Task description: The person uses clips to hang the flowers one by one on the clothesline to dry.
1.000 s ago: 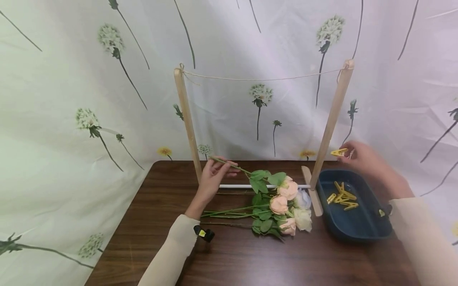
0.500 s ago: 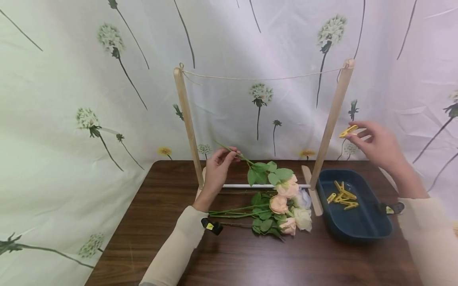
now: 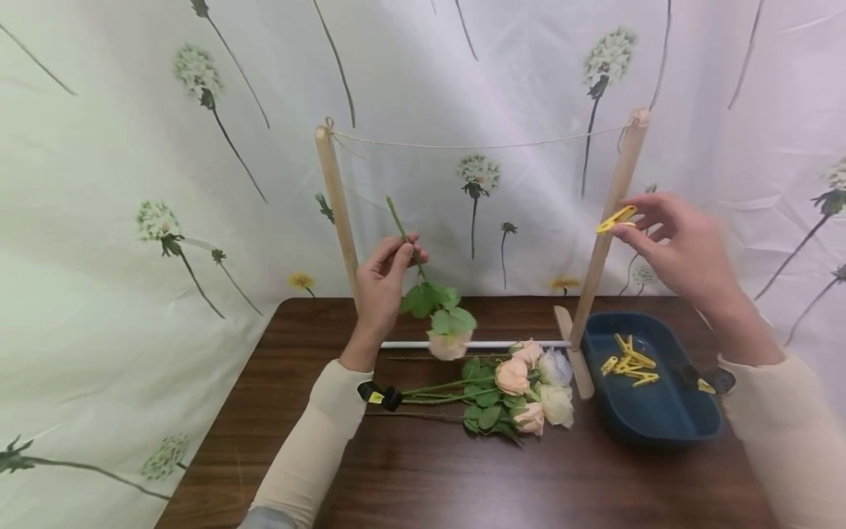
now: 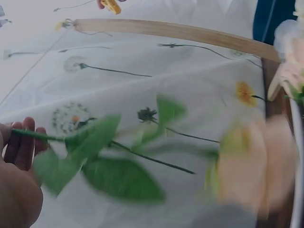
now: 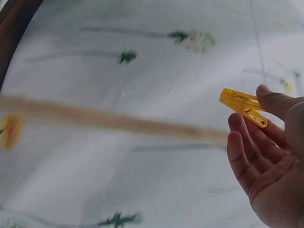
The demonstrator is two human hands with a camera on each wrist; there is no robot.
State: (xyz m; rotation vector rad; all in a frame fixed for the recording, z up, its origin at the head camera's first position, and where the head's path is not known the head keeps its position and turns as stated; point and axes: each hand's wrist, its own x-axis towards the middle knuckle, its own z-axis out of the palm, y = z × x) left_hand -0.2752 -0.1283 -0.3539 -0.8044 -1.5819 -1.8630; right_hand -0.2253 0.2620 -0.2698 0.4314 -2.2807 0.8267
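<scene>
One rose (image 3: 429,297) is hanging bloom-down near the frame's centre, the left hand (image 3: 386,285) pinching it; at right, the right hand (image 3: 692,253) is pinching a clip (image 3: 617,220).

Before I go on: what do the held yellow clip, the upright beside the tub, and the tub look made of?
Clip: likely plastic; smooth, evenly yellow. Upright: probably unvarnished wood; pale tan, matte. Tub: perhaps plastic; dark blue, rounded corners, slight sheen, though enamelled metal isn't ruled out.
</scene>
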